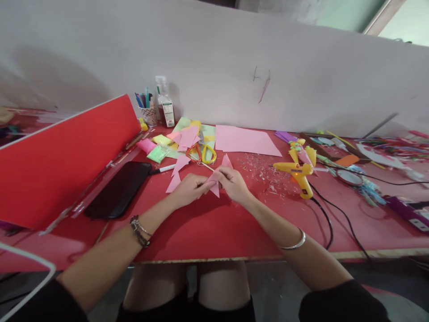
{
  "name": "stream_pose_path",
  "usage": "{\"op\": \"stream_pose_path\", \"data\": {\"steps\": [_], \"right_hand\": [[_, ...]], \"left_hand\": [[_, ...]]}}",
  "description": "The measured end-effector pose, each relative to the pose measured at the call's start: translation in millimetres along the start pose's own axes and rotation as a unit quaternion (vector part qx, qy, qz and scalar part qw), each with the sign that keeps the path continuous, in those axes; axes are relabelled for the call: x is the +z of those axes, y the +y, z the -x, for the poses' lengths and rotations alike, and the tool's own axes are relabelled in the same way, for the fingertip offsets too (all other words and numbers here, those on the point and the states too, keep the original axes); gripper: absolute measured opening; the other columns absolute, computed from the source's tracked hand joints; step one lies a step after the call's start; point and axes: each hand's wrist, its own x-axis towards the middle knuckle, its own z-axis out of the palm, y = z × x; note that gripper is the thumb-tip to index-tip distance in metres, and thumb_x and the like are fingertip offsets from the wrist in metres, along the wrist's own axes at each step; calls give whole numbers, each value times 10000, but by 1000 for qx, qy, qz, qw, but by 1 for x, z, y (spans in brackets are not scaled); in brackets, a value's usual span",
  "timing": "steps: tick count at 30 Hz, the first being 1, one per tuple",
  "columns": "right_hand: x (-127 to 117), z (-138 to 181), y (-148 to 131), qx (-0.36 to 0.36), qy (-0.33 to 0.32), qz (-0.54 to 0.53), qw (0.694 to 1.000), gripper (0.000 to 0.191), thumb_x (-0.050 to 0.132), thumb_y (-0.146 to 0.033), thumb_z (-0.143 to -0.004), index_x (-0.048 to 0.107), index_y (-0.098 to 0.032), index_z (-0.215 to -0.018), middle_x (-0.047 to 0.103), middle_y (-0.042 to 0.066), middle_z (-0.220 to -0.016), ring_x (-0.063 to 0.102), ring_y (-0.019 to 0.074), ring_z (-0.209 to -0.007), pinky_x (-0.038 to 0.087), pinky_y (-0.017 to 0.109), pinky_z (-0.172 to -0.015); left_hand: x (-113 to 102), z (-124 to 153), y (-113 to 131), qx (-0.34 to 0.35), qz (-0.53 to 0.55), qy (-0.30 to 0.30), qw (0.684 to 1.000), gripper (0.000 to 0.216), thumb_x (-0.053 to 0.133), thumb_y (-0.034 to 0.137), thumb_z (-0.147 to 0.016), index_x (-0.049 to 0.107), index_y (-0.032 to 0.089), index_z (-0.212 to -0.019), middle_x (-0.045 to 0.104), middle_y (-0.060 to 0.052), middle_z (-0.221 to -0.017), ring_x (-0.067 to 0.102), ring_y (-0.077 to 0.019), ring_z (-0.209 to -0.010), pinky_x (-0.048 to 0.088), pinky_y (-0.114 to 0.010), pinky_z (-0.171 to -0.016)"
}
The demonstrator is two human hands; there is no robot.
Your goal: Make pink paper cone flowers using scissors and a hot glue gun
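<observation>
My left hand and my right hand meet above the middle of the red table, both with closed fingers. Between them they pinch a cut piece of pink paper, whose pointed end hangs below the fingertips. A thin pale stick sticks out up and to the left from the fingers; its other end is hidden. Another pink point of paper shows just behind my right hand. Cut pink scraps lie beside my left hand. Scissors with orange and yellow handles rest beyond both hands.
A yellow glue gun with a black cord lies at right, near scattered shavings. Pink sheets lie at the back. At left are a black phone, a white marker and a standing red board. Behind stands a bottle.
</observation>
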Motion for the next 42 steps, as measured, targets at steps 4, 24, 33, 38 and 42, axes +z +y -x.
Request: {"op": "stream_pose_path", "data": {"steps": [4,24,33,38,42], "right_hand": [[0,0,2,-8,6,10,1000,311,397,-397,-790,384,-196,-553,392,-46,-477,367,69,-441,312,207,-453],[-1,-4,1,0,38,-50,998,280,453,-438,-744,457,-186,-622,465,-61,-448,455,59,-393,375,192,-405],[-2,-5,1,16,20,-85,996,330,496,-507,-695,465,-182,-650,484,-57,-471,456,58,-413,387,201,-433],[0,-2,1,37,-53,-54,996,365,497,-523,-684,485,-166,-612,469,-50,-453,407,53,-402,339,203,-418],[1,-2,4,21,-47,-18,999,428,445,-532,-717,468,-164,-500,432,-41,-427,374,49,-401,318,208,-432]], "left_hand": [[1,0,1,-6,6,-5,1000,412,374,379,-799,417,158,-453,374,65,-345,362,-50,-345,260,-171,-389],[0,0,3,-42,86,-46,994,329,390,318,-786,549,137,-563,502,29,-440,452,-61,-418,340,-156,-432],[-1,-1,1,-27,56,-18,998,295,411,315,-765,499,153,-535,440,62,-399,404,-54,-378,309,-162,-419],[-3,1,2,-23,48,-14,998,327,422,361,-760,482,156,-511,406,66,-371,384,-56,-360,291,-168,-406],[-1,0,4,-36,80,-4,996,340,431,411,-747,478,158,-524,406,65,-387,377,-57,-365,289,-170,-400]]}}
